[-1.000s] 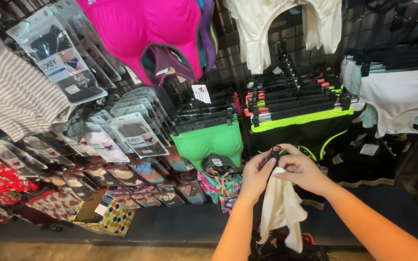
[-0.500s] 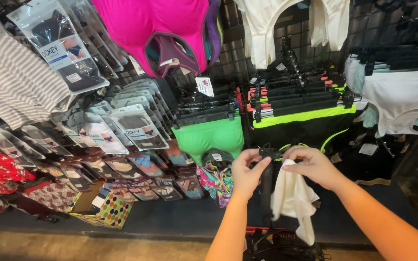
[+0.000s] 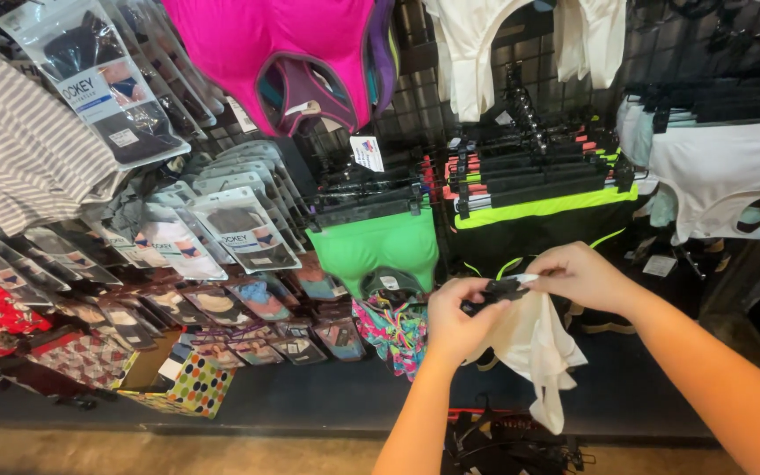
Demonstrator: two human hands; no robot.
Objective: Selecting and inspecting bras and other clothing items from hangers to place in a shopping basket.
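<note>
Both hands are working a black clip hanger (image 3: pixel 496 288) in front of the rack: the left hand (image 3: pixel 457 318) is pinching one end, the right hand (image 3: pixel 578 274) is pinching the other, and the cream garment (image 3: pixel 534 347) is hanging below. Squeezing each clip fully before tugging would probably spare the cloth.

Both bare forearms enter from the near edge and converge toward mid-scene. Left hand (image 3: pixel 457 318): forearm rises steeply from below, wrist slightly bent, fingers curled in a pinch, thumb on top. Right hand (image 3: pixel 578 274): forearm comes in diagonally from the near right corner, palm turned down, fingers bent and pinching. Fingertips of the two hands nearly meet.
</note>
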